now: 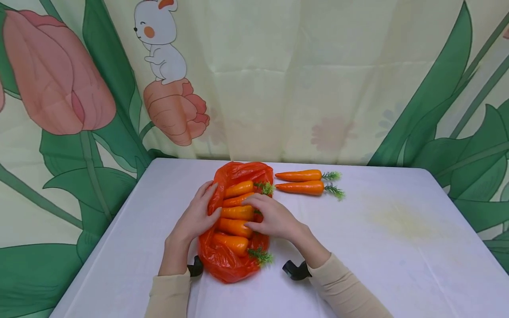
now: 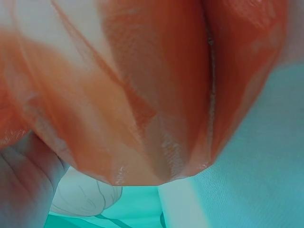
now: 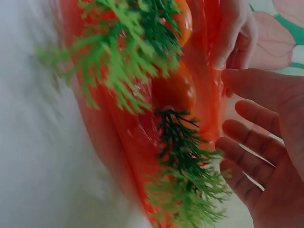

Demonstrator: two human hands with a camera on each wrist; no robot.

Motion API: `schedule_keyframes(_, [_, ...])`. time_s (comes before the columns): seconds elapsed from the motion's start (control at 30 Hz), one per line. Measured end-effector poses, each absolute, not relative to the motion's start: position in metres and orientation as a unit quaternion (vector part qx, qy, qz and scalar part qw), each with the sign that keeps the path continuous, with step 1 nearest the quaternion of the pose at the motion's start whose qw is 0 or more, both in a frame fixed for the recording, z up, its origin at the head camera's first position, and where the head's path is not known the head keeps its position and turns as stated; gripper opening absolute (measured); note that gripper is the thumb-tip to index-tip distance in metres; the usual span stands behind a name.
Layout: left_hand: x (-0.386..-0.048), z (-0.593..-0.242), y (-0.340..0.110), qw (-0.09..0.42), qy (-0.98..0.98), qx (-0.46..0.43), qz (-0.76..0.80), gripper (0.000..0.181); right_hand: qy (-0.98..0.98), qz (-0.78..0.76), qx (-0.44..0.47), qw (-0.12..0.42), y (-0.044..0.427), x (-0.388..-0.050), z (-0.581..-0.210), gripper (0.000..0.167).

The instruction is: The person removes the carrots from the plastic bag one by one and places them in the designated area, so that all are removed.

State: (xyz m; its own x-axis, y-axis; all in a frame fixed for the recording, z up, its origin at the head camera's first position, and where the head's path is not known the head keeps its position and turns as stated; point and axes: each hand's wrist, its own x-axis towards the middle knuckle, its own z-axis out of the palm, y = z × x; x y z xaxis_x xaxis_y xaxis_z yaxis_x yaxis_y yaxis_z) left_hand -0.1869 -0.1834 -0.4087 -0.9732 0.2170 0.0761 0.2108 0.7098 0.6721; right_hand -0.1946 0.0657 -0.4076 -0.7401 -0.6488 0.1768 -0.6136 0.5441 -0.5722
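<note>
A red plastic bag lies with its mouth spread, holding several orange carrots in a column, green tops to the right. The left hand grips the bag's left rim; in the left wrist view, part of that hand shows beside the stretched bag. Over the middle carrots is the right hand, fingers slightly bent. The right wrist view shows the right hand with spread, relaxed fingers beside the bag and leafy tops; whether it touches a carrot is unclear.
Two carrots lie side by side on the white table, right of the bag's upper end. A patterned cloth hangs behind the table. Black wrist devices are near both wrists.
</note>
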Motion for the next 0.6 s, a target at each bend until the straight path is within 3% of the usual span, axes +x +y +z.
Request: schedule_keyframes(0.6, [-0.1882, -0.4085, -0.1822, 0.01, 0.929, 0.129, 0.348, 0.073, 0.885, -0.263, -0.385, 0.013, 0.0564, -0.1881, -0.4149, 0.043])
